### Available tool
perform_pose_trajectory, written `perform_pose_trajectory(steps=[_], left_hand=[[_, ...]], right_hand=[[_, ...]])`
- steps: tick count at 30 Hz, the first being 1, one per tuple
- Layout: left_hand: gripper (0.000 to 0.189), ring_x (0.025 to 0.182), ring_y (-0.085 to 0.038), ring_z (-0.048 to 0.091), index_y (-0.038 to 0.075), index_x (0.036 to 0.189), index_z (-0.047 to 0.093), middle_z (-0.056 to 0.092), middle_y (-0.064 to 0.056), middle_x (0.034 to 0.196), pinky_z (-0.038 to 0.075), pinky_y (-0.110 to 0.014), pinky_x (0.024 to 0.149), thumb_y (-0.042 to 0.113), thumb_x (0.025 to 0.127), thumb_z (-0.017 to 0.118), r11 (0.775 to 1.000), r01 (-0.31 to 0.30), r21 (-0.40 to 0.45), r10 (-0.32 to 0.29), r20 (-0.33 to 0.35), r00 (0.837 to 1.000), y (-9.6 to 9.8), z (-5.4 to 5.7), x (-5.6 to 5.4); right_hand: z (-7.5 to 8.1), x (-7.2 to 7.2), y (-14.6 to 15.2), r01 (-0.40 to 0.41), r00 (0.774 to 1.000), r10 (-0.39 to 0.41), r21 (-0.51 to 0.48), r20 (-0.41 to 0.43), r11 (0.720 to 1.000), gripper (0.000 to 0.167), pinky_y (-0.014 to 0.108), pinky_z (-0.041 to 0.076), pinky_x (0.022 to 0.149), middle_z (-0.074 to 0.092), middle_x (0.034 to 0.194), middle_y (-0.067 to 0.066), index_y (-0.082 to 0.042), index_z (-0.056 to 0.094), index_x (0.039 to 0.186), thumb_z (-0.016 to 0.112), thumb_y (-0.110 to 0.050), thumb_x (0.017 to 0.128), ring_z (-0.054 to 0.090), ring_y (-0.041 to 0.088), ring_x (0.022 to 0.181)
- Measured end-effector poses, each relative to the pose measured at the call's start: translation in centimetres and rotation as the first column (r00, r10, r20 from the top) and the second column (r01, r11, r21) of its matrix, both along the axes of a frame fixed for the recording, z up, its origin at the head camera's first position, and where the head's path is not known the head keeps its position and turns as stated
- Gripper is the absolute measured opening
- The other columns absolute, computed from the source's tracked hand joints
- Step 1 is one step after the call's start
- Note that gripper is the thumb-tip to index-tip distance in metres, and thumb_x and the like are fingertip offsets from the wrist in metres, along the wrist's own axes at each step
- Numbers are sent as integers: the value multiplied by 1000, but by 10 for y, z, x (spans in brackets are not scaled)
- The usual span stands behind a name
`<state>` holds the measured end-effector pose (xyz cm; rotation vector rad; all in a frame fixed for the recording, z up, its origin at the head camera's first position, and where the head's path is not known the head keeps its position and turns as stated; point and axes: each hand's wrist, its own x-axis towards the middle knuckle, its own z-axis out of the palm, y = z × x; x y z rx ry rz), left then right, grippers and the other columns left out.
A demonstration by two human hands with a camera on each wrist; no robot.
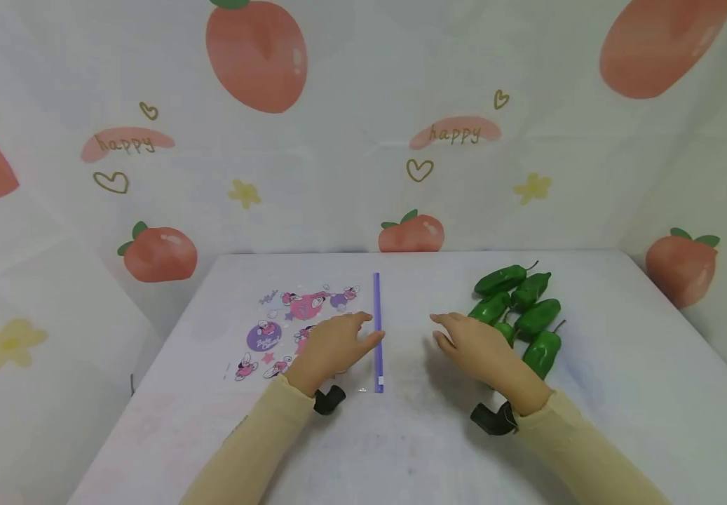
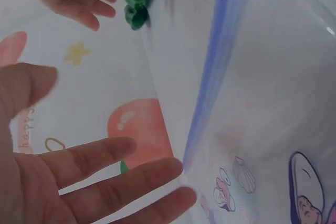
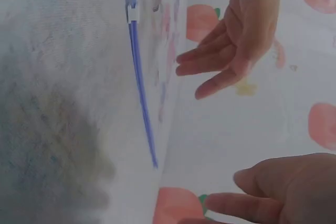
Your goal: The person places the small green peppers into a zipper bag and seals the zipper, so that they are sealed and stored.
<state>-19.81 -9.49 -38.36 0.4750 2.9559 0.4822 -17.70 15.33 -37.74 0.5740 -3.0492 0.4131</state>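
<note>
A clear zip bag (image 1: 266, 337) printed with pink and purple cartoon figures lies flat on the left half of the table. Its purple zip strip (image 1: 377, 301) runs along the right edge, with a white slider (image 1: 381, 381) at the near end. Over the bag hovers my left hand (image 1: 336, 345), fingers spread and holding nothing, fingertips near the strip. My right hand (image 1: 478, 345) is held over the table between the strip and a group of green peppers (image 1: 538, 317), its fingers extended and nothing in them. It hides part of the nearest peppers.
A white cloth covers the table (image 1: 413, 449). Behind it hangs a white backdrop (image 1: 338, 182) printed with peaches, hearts and flowers. Dark wrist-camera mounts (image 1: 493, 419) sit under both wrists.
</note>
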Motion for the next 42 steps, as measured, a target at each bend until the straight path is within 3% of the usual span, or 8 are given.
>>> perform_pose_trajectory(steps=[2, 10, 15, 19, 24, 32, 36, 42], left_hand=[[51, 100, -23, 66, 17, 133, 58, 68, -5, 116, 55, -41, 78, 49, 95, 52, 999, -16, 46, 15, 37, 999, 0, 2, -2], [29, 75, -15, 59, 17, 117, 66, 68, -3, 99, 50, -29, 65, 32, 95, 58, 962, -77, 264, 52, 101, 994, -2, 6, -18], [24, 78, -18, 61, 14, 110, 68, 68, -5, 95, 51, -29, 66, 30, 96, 57, 904, -137, 404, 76, 164, 984, -5, 0, -32], [24, 84, -19, 62, 9, 108, 68, 68, -5, 91, 54, -30, 75, 27, 97, 56, 835, -233, 498, 114, 258, 959, -6, -5, -43], [24, 83, -17, 61, 5, 107, 68, 66, -7, 93, 55, -30, 79, 22, 96, 55, 751, -323, 575, 127, 355, 926, -7, -11, -49], [21, 79, -16, 62, 1, 104, 68, 67, -10, 92, 55, -28, 72, 15, 93, 57, 680, -374, 630, 118, 409, 905, -2, -25, -58], [21, 79, -15, 61, 2, 104, 68, 67, -9, 92, 55, -26, 72, 15, 92, 57, 684, -380, 623, 115, 421, 900, 0, -30, -62], [21, 75, -14, 57, 4, 104, 69, 65, -5, 87, 51, -23, 67, 17, 92, 56, 749, -382, 542, 147, 425, 893, 1, -35, -65]], right_hand=[[2, -4, -2, -5, 1000, 5, -36, 11, 999, 39, 49, 51, 92, 60, 130, 15, -8, 58, 132, 54, -25, 98, 58, 31, 119], [-3, -31, -11, -39, 989, 83, -328, 121, 944, 30, 42, 55, 85, 67, 118, 10, -6, 63, 123, 53, -20, 99, 64, 26, 105], [-11, -52, -21, 42, 966, 85, -472, 243, 881, 27, 34, 57, 76, 69, 109, 14, -3, 63, 121, 53, -15, 99, 67, 25, 97], [-18, -66, -30, 119, 939, 83, -542, 334, 832, 28, 34, 58, 76, 69, 106, 18, 2, 61, 121, 51, -10, 99, 68, 27, 94], [-26, -78, -44, 175, 912, 81, -562, 401, 809, 29, 33, 58, 76, 67, 105, 19, 5, 60, 121, 54, -6, 96, 68, 26, 91], [-33, -90, -63, 265, 874, 52, -564, 483, 782, 31, 25, 56, 66, 68, 100, 19, 6, 60, 121, 57, -2, 92, 63, 14, 71], [-37, -95, -67, 287, 857, 40, -540, 514, 791, 32, 24, 56, 66, 67, 98, 16, 5, 60, 122, 55, 0, 91, 60, 12, 70], [-43, -102, -69, 277, 854, 40, -519, 519, 809, 35, 24, 55, 64, 64, 89, 10, 4, 60, 121, 60, 0, 86, 57, 12, 70]])
